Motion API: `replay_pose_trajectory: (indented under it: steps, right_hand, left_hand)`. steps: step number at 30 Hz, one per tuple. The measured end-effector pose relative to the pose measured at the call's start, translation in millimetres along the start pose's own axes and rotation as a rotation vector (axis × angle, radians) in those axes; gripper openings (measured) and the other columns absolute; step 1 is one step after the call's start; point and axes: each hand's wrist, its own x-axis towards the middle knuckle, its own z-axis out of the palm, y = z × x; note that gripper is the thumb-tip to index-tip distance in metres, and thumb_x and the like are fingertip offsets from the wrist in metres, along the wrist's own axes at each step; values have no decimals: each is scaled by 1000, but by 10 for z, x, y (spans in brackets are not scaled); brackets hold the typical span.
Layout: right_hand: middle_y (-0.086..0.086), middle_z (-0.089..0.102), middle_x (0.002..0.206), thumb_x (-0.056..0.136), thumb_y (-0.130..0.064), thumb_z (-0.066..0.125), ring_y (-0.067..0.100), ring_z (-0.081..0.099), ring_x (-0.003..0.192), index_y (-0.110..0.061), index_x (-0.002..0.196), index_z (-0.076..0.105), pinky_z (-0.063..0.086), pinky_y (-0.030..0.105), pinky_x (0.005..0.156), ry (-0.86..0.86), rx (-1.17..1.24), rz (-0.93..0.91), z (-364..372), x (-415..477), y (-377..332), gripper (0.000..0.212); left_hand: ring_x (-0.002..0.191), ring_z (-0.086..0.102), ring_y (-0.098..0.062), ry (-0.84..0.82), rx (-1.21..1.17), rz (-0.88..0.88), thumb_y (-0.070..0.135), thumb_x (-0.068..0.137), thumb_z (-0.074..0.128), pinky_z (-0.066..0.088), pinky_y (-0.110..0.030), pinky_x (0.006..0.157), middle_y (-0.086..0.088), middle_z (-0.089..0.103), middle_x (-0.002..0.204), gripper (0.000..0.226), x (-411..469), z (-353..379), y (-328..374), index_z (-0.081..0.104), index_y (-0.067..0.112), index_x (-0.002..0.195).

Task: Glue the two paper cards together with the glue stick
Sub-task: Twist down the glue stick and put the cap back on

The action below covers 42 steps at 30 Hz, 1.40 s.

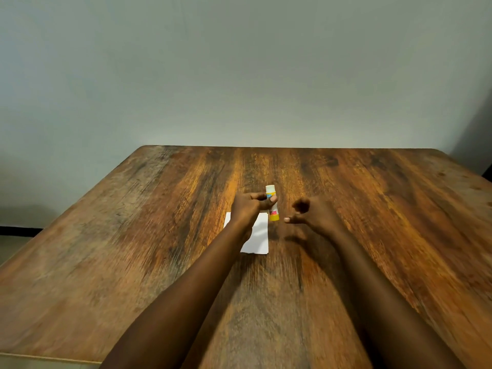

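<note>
Looking down from head height over a brown, wood-grain worktop [159, 235] set against a plain pale grey-green wall [239, 62]. Two bare forearms reaching forward from the bottom edge toward the middle of the worktop. Left hand [246, 207] curled around a glue stick [272, 203], fingers [271, 201] wrapped across the middle of the tube and gripping it. Glue stick held nearly upright, leaning slightly, with a white end on top, a coloured label along the body and a yellow band at the bottom; whether the white top is a cap or the bare glue cannot be told. Yellow bottom end low over the far right corner of the paper, touching or just above it, unclear which. Right hand [310, 214] just to the right of the glue stick, empty and loosely spread, fingers half bent with the thumb pointing left toward the tube, not touching it. White paper card [257, 235] lying flat on the worktop under the left wrist, partly hidden by that wrist and forearm; only one white sheet plainly seen, so a second card stacked with it or tucked beneath cannot be told apart. Soft shadows of both arms falling on the wood near the card. Slight blur over the hands and the lower part of the view.
</note>
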Motion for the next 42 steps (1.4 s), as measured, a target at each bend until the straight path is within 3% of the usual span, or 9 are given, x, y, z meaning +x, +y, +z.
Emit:
replay_pose_trajectory:
  steps: [3,5,11,15,18,22,29,36,42]
  right_hand:
    - [14,63,116,90,-6,55,16,64,83,-10,131,50,56,35,74,70,-137,89,-91,16,209,41]
    - [15,60,121,95,-8,44,26,61,100,-15,131,49,53,45,86,73,-307,84,-93,15,305,37]
    - [17,64,95,95,-8,36,27,62,85,-5,92,64,54,46,80,129,-404,187,-8,-54,364,28]
    - [14,67,109,92,-4,50,21,64,89,-5,109,67,54,36,82,151,-112,210,12,2,322,24]
    - [13,67,99,85,-3,63,11,60,68,-3,107,67,52,12,53,204,391,209,-14,18,240,23]
    - [13,61,86,88,4,55,19,65,70,-8,92,55,58,21,54,123,1099,212,-59,-19,65,13]
    - [7,64,94,91,7,45,14,59,83,0,119,56,56,20,63,25,1339,109,-5,-52,-105,31]
    - [8,63,83,86,11,52,18,62,79,-9,85,62,57,26,68,33,1102,50,-28,-85,-170,22]
    - [8,64,85,83,9,59,17,64,79,-6,89,63,55,22,66,36,661,-75,-99,-105,-165,17]
  left_hand:
    - [76,58,5,-46,25,8,5,83,65,44,1,54,-1,66,98,31,3,-12,-63,65,-3,113]
    - [83,59,0,-81,61,10,5,86,61,46,-7,67,-3,66,107,32,-1,-8,-92,62,-2,117]
    - [95,58,-10,-194,226,14,10,96,46,42,-10,57,-15,64,121,31,-36,36,-127,59,-2,121]
    - [80,62,-10,-267,224,5,8,98,40,48,-8,54,-24,63,117,31,-61,43,-99,56,-8,119]
    - [80,60,-7,-315,198,-26,12,99,37,49,-14,60,-13,63,105,30,-99,60,-59,51,-3,122]
    - [78,53,-9,-336,219,-32,21,100,35,42,-26,64,2,58,86,30,-147,89,-54,50,6,122]
    - [82,53,-13,-381,177,-25,19,100,36,49,-29,69,0,55,86,20,-196,102,-28,50,13,113]
    - [77,54,-10,-387,130,-46,17,99,38,48,-27,69,-2,56,83,30,-208,63,-26,52,0,119]
    - [71,46,-9,-340,284,24,21,101,31,37,-23,61,0,56,83,36,-233,57,-30,53,-3,117]
